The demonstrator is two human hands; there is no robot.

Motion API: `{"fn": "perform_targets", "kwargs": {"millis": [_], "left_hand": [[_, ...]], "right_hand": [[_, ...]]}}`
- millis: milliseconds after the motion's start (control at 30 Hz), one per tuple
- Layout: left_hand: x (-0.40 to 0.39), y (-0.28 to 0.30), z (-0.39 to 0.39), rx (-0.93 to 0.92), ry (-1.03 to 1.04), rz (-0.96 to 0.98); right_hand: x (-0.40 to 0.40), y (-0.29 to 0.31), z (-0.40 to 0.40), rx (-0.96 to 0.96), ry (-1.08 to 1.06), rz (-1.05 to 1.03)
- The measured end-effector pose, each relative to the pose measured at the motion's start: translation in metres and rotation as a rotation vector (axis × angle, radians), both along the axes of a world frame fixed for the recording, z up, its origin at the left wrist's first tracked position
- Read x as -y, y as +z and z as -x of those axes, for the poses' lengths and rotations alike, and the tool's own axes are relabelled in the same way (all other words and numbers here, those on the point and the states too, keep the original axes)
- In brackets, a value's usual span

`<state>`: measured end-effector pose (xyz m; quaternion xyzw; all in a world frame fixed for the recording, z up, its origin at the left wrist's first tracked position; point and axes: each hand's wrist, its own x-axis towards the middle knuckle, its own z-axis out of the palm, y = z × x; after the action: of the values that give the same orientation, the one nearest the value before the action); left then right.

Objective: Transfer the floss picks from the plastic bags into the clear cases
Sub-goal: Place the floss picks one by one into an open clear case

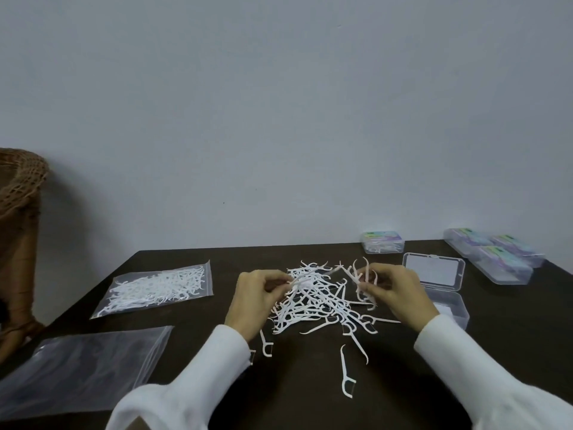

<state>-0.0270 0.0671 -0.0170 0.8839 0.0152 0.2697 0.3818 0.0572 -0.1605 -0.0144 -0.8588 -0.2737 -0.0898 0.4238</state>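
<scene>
A loose pile of white floss picks [316,302] lies in the middle of the dark table [403,383]. My left hand [257,296] pinches a pick at the pile's left edge. My right hand [393,293] holds a small bunch of picks upright above the pile's right side. Just right of that hand sits an open clear case [446,301] with its lid [434,270] raised behind it. A sealed plastic bag full of picks [158,287] lies at the left. An empty plastic bag [83,367] lies flat at the near left.
A closed case with picks inside [383,242] stands at the table's far edge. Three more closed cases [496,256] are stacked at the far right. A few stray picks [345,370] lie near the front. A wicker chair [18,212] stands left of the table.
</scene>
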Motion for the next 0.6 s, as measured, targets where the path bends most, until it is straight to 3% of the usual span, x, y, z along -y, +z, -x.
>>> {"fn": "perform_targets", "kwargs": {"millis": [333,600], "left_hand": [[0.039,0.018,-0.03,0.07,-0.099,0.314],[0.089,0.011,-0.059,0.03,-0.236,0.558]], "right_hand": [[0.061,0.023,-0.01,-0.087,-0.119,-0.105],[0.109,0.027,-0.012,-0.126,-0.117,-0.027]]}}
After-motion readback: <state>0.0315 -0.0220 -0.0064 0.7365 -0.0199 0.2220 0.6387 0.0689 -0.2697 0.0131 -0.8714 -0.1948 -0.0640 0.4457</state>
